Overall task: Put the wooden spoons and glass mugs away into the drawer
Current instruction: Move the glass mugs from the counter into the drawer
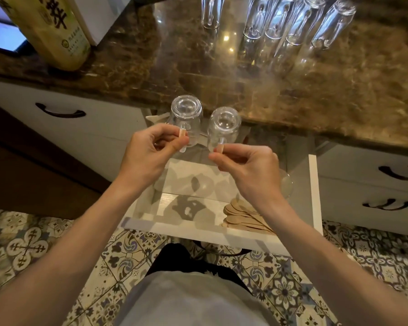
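1. Pinching a handle each, the left hand holds one inverted glass mug and the right hand another, above the open drawer.
2. Wooden spoons lie fanned in the drawer's front right corner.
3. Five more mugs stand on the marble table.

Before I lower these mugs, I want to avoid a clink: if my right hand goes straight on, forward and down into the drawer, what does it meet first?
Probably the drawer floor under the counter edge. The right hand holds its inverted mug beside the left hand's mug; depth is unclear.
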`<state>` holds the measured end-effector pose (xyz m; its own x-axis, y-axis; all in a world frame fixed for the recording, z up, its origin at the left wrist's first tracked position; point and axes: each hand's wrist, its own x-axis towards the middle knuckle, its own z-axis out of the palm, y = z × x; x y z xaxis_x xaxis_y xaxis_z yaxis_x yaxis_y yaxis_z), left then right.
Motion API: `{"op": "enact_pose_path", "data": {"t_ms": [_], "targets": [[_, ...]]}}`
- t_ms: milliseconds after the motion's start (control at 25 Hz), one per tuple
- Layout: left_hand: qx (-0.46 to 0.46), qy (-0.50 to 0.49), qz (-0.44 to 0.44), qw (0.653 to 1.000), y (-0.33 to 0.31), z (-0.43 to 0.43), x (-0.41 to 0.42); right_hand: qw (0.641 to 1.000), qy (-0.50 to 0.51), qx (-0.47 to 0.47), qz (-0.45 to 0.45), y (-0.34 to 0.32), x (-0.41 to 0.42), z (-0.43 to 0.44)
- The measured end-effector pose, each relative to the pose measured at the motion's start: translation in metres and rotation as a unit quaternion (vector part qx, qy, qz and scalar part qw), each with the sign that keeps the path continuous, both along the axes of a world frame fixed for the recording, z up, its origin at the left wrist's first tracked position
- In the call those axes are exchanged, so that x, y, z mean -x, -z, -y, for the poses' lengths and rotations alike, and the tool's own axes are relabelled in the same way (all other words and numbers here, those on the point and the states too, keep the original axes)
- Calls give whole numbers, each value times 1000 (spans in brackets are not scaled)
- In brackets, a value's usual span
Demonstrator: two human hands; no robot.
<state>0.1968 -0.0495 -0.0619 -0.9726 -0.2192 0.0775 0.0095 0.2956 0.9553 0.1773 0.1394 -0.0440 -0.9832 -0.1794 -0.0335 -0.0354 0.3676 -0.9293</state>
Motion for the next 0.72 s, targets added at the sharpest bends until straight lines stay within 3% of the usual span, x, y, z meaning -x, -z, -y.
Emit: {"op": "enact_pose_path", "data": {"t_ms": [320,720], "targets": [[16,9,138,990,47,-3,-6,987,-2,-46,154,73,1,2],[-30,-55,266,962,92,-13,17,969,36,-61,235,127,24,19]]}}
